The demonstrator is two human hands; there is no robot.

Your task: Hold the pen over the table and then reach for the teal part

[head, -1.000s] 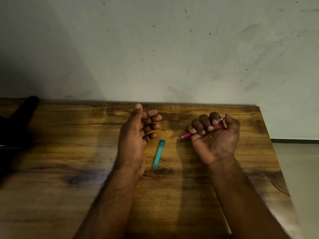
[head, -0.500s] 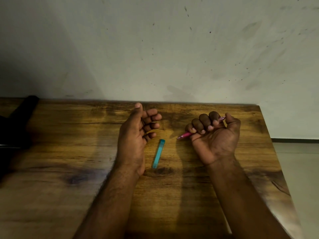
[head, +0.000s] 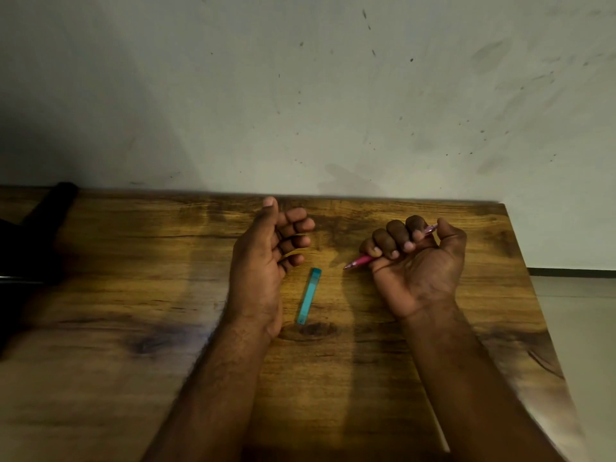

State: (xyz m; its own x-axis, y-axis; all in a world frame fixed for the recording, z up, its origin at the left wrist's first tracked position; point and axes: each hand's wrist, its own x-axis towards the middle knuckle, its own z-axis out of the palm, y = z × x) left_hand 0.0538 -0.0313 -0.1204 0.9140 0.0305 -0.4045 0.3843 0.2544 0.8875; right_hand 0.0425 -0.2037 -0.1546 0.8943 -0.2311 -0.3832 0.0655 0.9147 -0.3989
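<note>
- My right hand (head: pixel 420 261) has its grip closed around the pink pen (head: pixel 361 260), palm turned up, and the tip points left, just above the worktop (head: pixel 133 295).
- My left hand (head: pixel 266 258) holds nothing; its fingers are loosely curled and it rests on its edge.
- The teal cap (head: pixel 309 295) lies flat between both hands, just beside the left one.
- I judge that the cap should be pinched near its middle, then lined up straight with the pen tip.
</note>
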